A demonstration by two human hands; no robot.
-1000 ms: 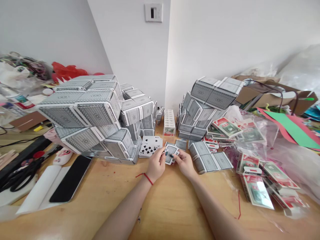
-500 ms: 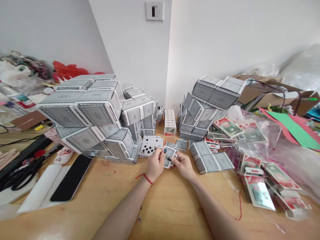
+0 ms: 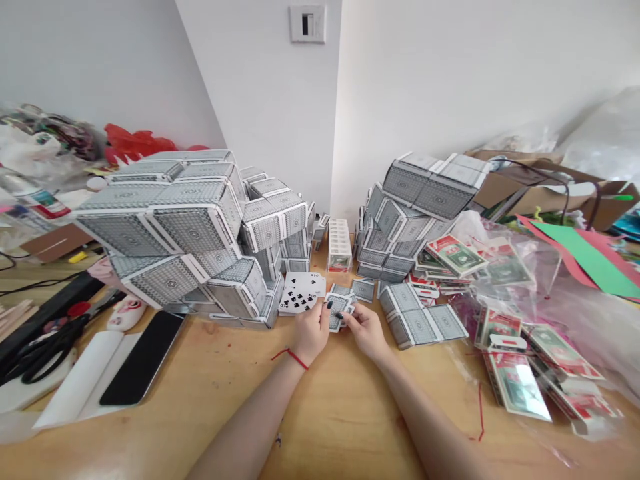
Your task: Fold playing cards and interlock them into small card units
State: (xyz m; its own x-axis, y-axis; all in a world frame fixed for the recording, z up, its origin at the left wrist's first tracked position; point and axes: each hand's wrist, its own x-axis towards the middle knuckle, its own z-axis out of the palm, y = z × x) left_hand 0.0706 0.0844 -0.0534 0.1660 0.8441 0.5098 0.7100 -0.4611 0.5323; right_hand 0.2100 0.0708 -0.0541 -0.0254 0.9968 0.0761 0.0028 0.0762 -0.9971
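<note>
Both hands hold playing cards, backs facing up, low over the front middle of the table. My left hand pinches their left side with the thumb on top. From the right, my right hand grips the same cards between thumb and fingers. How the cards join under the fingers is hidden. Just left and behind lies a stack of face-up cards, a spade card on top. A folded card piece rests behind the hands. On the right sits a block of joined cards.
Tall structures built of card boxes stand at left and right. A clear case is between them. Red card packs and plastic wrap lie right. A phone and black scissors are left.
The right fingers have shifted slightly on the cards. Both hands stay in almost the same place, and the surrounding things have not moved.
</note>
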